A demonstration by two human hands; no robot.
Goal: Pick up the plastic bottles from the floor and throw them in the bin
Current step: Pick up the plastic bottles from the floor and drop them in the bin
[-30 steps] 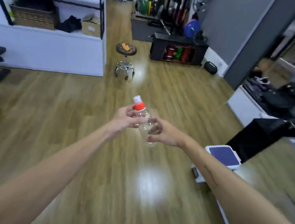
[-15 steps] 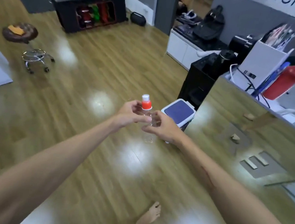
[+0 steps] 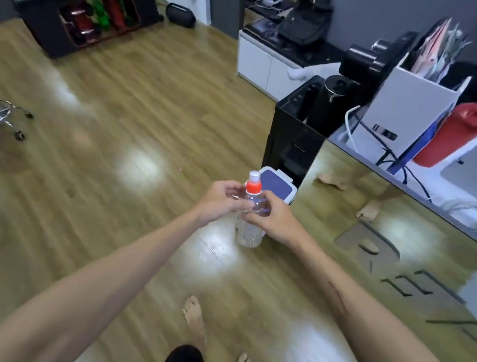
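Clear plastic bottle held upright in both hands, just short of the bin.

At the centre of the frame the left hand (image 3: 220,198) and right hand (image 3: 270,218) curl their fingers round the shoulder of a clear plastic bottle (image 3: 249,227), so its red-and-white cap (image 3: 253,183) points up and the empty body hangs free below the hands, clear of the wooden floor (image 3: 109,195). Gripping high near the neck probably keeps the light bottle steady for carrying and leaves the base free to go in first. Just above and right of the cap sits the white pedal bin (image 3: 285,191), its blue lid shut, against a black cabinet (image 3: 291,133). As I read it, the bottle is lined up with the bin for the drop, but the lid must open first. No other bottles show on the floor.
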